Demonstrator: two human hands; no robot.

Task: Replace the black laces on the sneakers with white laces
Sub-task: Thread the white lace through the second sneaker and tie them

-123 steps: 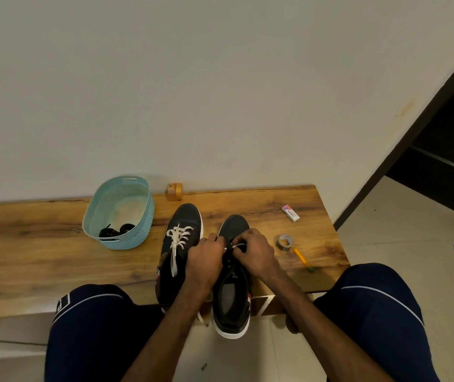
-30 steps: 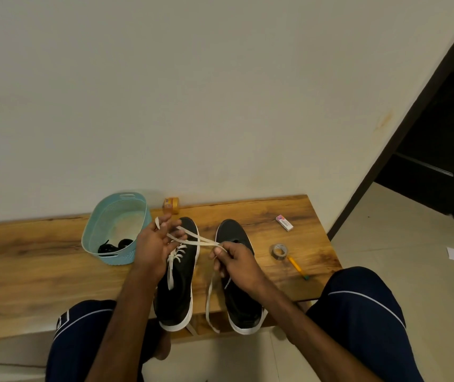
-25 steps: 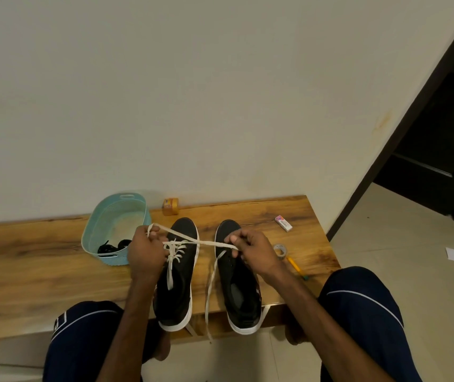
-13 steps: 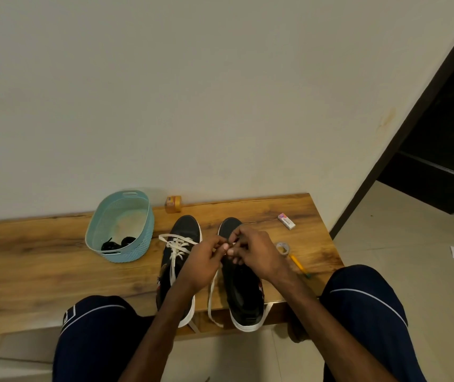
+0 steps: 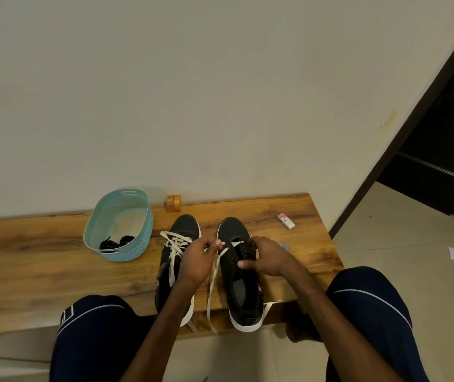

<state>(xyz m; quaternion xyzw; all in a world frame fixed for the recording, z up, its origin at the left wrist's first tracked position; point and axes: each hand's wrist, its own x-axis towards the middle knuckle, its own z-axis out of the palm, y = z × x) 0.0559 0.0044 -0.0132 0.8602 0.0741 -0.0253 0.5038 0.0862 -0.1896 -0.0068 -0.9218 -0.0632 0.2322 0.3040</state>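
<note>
- Head view: two black sneakers side by side on wooden tabletop (image 5: 41,260), toes toward wall, heels at the near edge.
- Left sneaker (image 5: 184,230) already carries a white lace; ends look loose, not tied.
- Right sneaker (image 5: 243,288) is the one in hand; white lace (image 5: 214,274) crosses only the lowest eyelets near the toe, and one long tail hangs down between the shoes past the tabletop edge.
- Left hand (image 5: 195,260): fingers pinched closed on the lace just left of the right sneaker's eyelet row.
- Right hand (image 5: 268,256): fingers curled at the right eyelet row, thumb on the tongue; whether they pinch the other lace end, can't tell.
- Black laces (image 5: 115,242) sit in blue basket (image 5: 135,248), well left of the shoes.
- Step, as I judge: threading next eyelet pair.
- To do well: even both tails first, keep the lace flat with no twist, feed the tip from under the eyelet, steady the shoe with the other hand, pull snug each row.
- Risk: hanging tail snagging on the tabletop edge.
</note>
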